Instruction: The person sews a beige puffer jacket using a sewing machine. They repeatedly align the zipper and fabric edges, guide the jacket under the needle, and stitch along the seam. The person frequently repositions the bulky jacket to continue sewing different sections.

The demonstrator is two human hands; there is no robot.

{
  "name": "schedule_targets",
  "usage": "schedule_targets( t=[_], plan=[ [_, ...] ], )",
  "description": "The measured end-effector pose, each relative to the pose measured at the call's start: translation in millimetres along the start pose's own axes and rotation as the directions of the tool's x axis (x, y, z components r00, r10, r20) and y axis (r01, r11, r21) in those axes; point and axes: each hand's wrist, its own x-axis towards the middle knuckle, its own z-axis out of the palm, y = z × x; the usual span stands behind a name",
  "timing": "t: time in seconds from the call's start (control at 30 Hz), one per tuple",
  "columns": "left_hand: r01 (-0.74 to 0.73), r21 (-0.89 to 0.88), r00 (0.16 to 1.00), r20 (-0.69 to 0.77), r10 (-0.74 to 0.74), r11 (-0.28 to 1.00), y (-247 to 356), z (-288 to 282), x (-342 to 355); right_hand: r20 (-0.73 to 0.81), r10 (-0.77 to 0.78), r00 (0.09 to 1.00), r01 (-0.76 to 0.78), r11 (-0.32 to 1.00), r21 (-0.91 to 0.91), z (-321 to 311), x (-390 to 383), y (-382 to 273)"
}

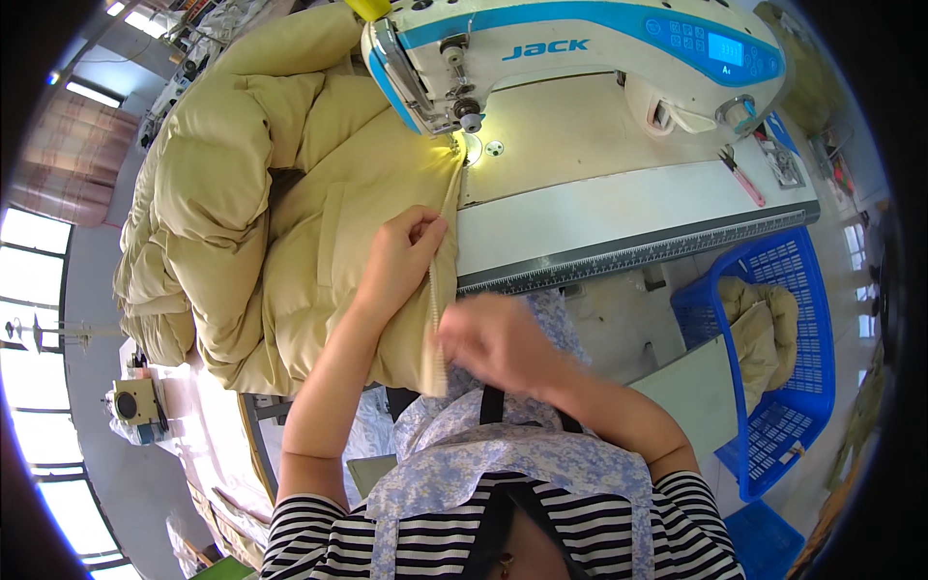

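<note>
A puffy beige padded jacket [333, 208] is spread over the left of the sewing machine table. Its front edge, with a zipper [437, 314] along it, runs from beneath the needle area of the white and blue sewing machine [570, 43] down toward me. My left hand [401, 256] lies on the panel, its thumb and fingers closed on the fabric by that edge. Beside the zipper's lower stretch, my right hand [493, 340] looks curled, but motion blurs its fingers; whether they grip the edge cannot be made out.
Pink-handled thread snips [742, 179] lie at the table's right end. A ruler strip [638, 248] follows the front edge. On the lower right stands a blue plastic basket [822, 333] holding beige padded pieces [759, 329]. Windows [34, 300] line the left.
</note>
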Motion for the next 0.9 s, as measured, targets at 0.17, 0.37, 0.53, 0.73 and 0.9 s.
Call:
schedule_targets(
  t=[0.17,0.37,0.53,0.73,0.9],
  plan=[
    [-0.170,0.204,0.962,-0.176,0.207,0.964,8,2,5,-0.409,0.241,0.880,-0.076,0.922,0.380,12,42,42],
    [-0.404,0.218,0.896,-0.103,0.433,0.888,26,0,25,-0.137,0.287,0.948,-0.174,0.829,0.532,36,82,85],
    [-0.237,0.313,0.962,-0.059,0.268,0.920,34,-13,33,-0.038,0.282,0.959,-0.214,0.802,0.557,41,99,102],
    [-0.257,0.315,0.965,0.031,0.261,0.914,35,-21,55,-0.071,0.177,0.982,-0.091,0.763,0.640,52,97,119],
    [-0.350,0.540,0.923,0.338,0.184,0.765,49,-15,55,-0.056,0.441,0.896,-0.150,0.418,0.896,68,76,78]
  ],
)
